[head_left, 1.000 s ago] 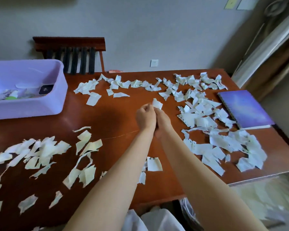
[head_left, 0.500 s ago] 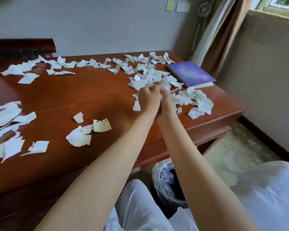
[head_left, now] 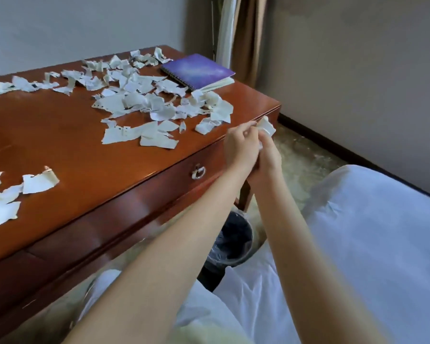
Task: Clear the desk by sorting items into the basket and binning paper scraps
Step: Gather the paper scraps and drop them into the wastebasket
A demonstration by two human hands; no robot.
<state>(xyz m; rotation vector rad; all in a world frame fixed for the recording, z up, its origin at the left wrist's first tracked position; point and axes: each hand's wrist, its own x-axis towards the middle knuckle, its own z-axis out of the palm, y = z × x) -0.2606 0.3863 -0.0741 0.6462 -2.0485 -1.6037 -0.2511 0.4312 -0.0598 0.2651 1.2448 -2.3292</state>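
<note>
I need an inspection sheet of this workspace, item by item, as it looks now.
Surface: glossy reddish-brown wooden desk, one drawer with metal ring pull.
Job's things: torn white paper scraps scattered on the desk; purple spiral notebook at far right corner; black waste bin with clear liner on the floor; basket not in view.
Clutter: nothing seen.
Grips: left hand and right hand together grip a crumpled white paper wad at the desk's front edge.
Cables: nothing seen.
Surroundings: white bed, brown curtain.

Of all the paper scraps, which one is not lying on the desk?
The crumpled scrap, held between the left hand and the right hand at the desk's front edge. The other scraps all lie on the desk top.
</note>
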